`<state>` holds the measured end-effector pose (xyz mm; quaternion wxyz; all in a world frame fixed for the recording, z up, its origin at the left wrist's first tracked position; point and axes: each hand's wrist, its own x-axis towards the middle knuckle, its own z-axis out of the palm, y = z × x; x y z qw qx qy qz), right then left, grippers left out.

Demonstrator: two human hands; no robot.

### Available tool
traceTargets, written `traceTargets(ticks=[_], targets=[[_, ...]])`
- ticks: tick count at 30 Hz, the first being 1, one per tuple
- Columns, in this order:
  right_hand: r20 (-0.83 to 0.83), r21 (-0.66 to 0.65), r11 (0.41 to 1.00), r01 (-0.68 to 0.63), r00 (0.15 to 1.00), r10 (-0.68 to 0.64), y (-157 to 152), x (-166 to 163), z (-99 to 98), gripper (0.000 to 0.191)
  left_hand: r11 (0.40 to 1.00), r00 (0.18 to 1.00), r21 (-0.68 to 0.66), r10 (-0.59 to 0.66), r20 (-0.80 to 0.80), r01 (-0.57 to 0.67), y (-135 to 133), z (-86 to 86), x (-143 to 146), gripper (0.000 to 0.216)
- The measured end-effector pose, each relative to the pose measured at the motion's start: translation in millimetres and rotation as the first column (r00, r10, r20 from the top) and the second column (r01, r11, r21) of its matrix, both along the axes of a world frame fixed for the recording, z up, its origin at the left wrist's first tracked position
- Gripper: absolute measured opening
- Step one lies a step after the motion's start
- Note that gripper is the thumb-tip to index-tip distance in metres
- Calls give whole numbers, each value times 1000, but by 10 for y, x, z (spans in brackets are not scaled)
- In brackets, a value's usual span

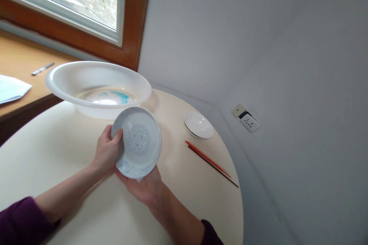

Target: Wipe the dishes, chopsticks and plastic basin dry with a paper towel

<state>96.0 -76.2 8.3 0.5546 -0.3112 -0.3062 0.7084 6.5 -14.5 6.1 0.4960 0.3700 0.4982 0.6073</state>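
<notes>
left hand clamped on the pale blue speckled ceramic plate, thumb inside the rim | right hand cupped underneath, fingers hidden, can't tell its grip | round cream table below both | big white plastic basin just beyond | white saucers, red chopsticks off right | brown wooden window frame further back

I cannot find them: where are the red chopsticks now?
In the head view, the red chopsticks lie on the round table, right of the held plate and nearer the person than the small white dishes.
</notes>
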Motion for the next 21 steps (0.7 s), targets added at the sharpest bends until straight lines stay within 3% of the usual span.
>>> traceTargets(ticks=[2,5,8,12,17,21], targets=[[-66,-80,996,27,997,-32,-70,30,77,29,1000,999,-13,14,-33,-14,39,-31,-14,20],[-105,-147,973,179,975,-196,-107,84,180,29,999,999,-47,19,-48,-22,67,-76,-21,20],[-47,-103,936,337,938,-343,-68,156,242,30,997,1000,-74,1,-32,-4,65,-102,-24,22],[51,4,902,432,901,-431,50,289,311,38,987,995,-132,-95,-1,95,32,-74,-13,22],[242,181,915,360,886,-396,222,452,497,39,954,971,-180,-238,21,238,-10,-40,20,23],[266,157,960,233,926,-268,407,507,641,34,915,942,-225,-326,75,334,-40,-17,34,26]])
